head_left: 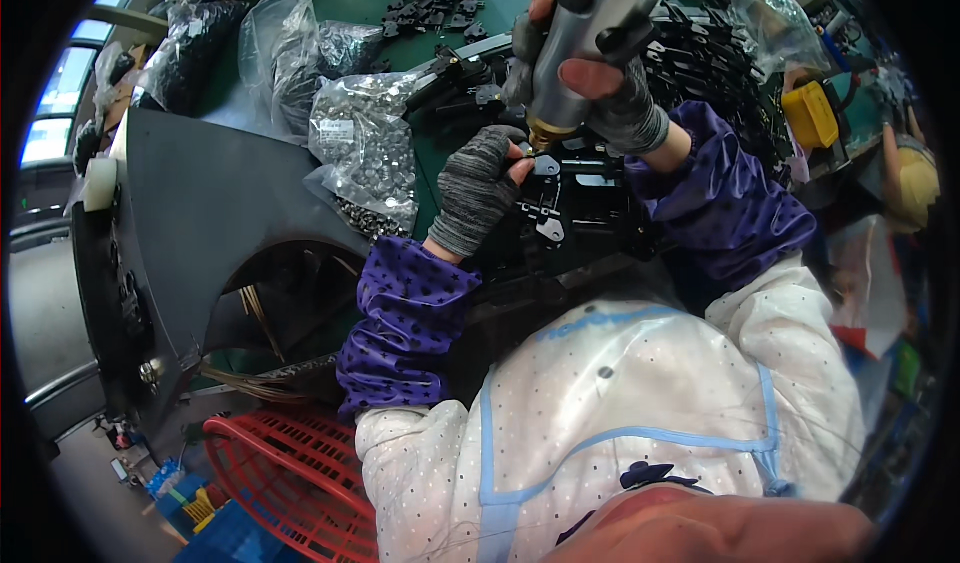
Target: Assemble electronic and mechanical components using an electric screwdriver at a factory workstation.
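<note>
My right hand, in a grey fingerless glove, is wrapped round a thick silver hand-held power tool with a brass-coloured nose. The nose points down at a bracket-like black and silver metal part in front of me. My left hand, gloved alike, is closed beside the nose. Its thumb and finger are pinched at the top of the metal part; whatever lies between them is too small to make out.
Left of my left hand lies a clear bag of small shiny metal pieces, with loose ones spilling below. Black parts lie on the green tabletop behind. More black parts are piled at right, near a yellow object. A red plastic basket stands lower left.
</note>
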The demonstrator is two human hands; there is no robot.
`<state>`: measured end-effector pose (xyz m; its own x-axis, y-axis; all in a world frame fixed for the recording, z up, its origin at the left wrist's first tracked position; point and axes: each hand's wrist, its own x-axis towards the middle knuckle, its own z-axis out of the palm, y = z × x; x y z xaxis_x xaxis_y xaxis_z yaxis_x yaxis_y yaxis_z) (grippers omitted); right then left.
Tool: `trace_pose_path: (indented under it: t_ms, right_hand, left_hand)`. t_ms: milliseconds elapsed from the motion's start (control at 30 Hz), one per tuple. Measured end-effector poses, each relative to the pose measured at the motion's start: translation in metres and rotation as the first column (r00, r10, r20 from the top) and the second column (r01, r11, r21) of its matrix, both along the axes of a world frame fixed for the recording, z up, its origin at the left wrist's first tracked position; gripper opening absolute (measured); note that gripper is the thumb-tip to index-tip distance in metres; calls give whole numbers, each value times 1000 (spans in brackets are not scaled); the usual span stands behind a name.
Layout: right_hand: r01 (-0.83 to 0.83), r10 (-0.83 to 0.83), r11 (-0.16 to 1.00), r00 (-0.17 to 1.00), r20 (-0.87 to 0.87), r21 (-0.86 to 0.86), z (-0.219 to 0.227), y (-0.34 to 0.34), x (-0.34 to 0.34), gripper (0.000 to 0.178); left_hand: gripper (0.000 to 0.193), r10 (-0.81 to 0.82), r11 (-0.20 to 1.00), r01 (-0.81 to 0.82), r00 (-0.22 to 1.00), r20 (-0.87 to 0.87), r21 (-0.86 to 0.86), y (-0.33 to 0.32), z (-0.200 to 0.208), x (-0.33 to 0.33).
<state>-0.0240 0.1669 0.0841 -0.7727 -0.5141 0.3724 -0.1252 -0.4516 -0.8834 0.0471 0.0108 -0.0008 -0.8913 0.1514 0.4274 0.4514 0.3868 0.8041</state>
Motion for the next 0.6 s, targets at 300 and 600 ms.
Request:
trace_pose_path:
  t_ms: [300, 600]
  right_hand:
    - [87, -86, 995, 996, -15, 54, -14, -4, -2, 53]
    - [87, -88, 996, 996, -35, -24, -7, -4, 1, 53]
  left_hand:
    - [22, 26, 997, -27, 999, -23, -67, -3, -3, 1]
    - [17, -6, 997, 4, 1000, -20, -82, 0, 3, 1]
